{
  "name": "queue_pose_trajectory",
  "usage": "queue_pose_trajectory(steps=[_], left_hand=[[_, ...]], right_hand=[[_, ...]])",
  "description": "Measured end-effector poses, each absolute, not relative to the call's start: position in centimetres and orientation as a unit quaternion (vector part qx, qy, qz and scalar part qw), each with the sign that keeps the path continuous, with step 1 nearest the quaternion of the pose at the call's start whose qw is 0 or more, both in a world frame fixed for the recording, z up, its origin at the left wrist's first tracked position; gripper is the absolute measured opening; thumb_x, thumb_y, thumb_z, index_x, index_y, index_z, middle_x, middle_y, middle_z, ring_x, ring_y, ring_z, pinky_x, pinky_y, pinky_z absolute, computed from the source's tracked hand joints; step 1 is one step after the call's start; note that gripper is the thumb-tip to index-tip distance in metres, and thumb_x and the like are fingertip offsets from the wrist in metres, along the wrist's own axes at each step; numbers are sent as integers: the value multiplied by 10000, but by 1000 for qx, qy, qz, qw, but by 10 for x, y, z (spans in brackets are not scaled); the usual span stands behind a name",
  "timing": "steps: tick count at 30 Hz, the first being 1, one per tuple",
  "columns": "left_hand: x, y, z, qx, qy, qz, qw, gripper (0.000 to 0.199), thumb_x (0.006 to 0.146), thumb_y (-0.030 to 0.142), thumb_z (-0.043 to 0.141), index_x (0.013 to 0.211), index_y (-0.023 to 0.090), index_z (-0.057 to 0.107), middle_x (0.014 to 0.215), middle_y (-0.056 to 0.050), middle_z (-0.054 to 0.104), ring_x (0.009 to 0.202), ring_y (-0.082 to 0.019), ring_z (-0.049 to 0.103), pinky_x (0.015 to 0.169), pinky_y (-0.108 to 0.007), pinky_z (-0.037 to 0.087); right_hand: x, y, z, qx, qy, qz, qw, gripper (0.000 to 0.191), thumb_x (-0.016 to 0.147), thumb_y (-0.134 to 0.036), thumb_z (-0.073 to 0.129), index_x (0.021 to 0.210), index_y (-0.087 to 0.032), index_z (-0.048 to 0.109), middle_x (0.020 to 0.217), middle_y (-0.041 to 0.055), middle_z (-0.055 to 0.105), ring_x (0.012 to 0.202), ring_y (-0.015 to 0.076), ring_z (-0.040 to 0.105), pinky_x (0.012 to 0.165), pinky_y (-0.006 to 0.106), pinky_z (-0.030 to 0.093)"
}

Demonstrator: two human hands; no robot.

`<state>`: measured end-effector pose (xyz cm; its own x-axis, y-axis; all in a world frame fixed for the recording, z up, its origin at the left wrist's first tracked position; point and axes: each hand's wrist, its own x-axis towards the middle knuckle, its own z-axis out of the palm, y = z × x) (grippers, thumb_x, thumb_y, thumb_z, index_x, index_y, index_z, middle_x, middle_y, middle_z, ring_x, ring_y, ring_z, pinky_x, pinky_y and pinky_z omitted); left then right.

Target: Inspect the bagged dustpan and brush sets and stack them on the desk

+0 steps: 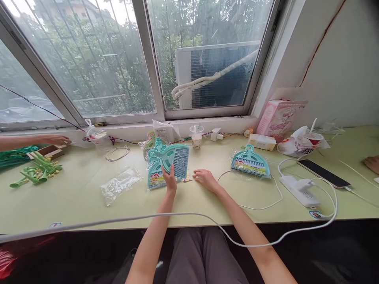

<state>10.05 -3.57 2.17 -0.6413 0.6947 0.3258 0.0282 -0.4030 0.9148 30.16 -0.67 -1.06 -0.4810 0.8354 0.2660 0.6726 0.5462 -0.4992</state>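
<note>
My left hand (169, 180) is closed on a teal brush and dustpan set (179, 161), its grey-blue bristles turned to the right. Behind and below it lies a packaged teal set (155, 180) with a colourful label. My right hand (204, 178) rests on the table just right of the brush, its fingertips beside a small colourful card (187, 177); whether they hold it is unclear. Another packaged teal set (250, 162) lies to the right. A crumpled clear plastic bag (121, 184) is at the left of my left hand.
A white cable (189, 214) crosses in front of my forearms. Right are a power strip (299, 192) and phone (324, 173). Cup (196, 138), tissue box (262, 142) and pink box (280, 118) stand behind. Green plastic parts (38, 169) lie left, near another person's hand (53, 139).
</note>
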Motion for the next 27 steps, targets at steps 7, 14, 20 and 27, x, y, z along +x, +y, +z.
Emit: queue_pose_trajectory(steps=[7, 14, 20, 27], left_hand=[[103, -35, 18, 349, 529, 752, 179, 631, 837, 572, 622, 1316, 178, 508, 1289, -155, 604, 1175, -254, 600, 1052, -387, 445], [99, -36, 22, 289, 556, 770, 122, 562, 870, 520, 593, 1288, 159, 490, 1330, -181, 567, 1228, -261, 568, 1068, -373, 430], [101, -38, 24, 315, 557, 758, 128, 563, 882, 536, 573, 1299, 170, 476, 1295, -169, 589, 1187, -253, 592, 1034, -368, 457], [111, -44, 23, 350, 560, 741, 125, 628, 863, 585, 581, 1322, 181, 437, 1300, -164, 565, 1207, -261, 566, 1045, -374, 442]], right_hand=[[293, -17, -8, -456, -848, 113, 247, 407, 954, -394, 529, 1342, -280, 567, 1488, 80, 491, 1403, 276, 399, 1130, 523, 307], [283, -22, -4, -433, -869, 115, 210, 259, 962, -421, 509, 937, -242, 696, 1499, 60, 472, 1396, 280, 398, 1150, 587, 226], [307, -6, -15, -545, -767, 211, 265, 413, 822, -230, 663, 1232, -213, 618, 1409, 138, 500, 1252, 285, 523, 1020, 455, 436], [334, 2, -24, -595, -710, 246, 286, 559, 740, -227, 712, 1288, -183, 606, 1412, 169, 426, 1286, 333, 458, 1021, 421, 445]])
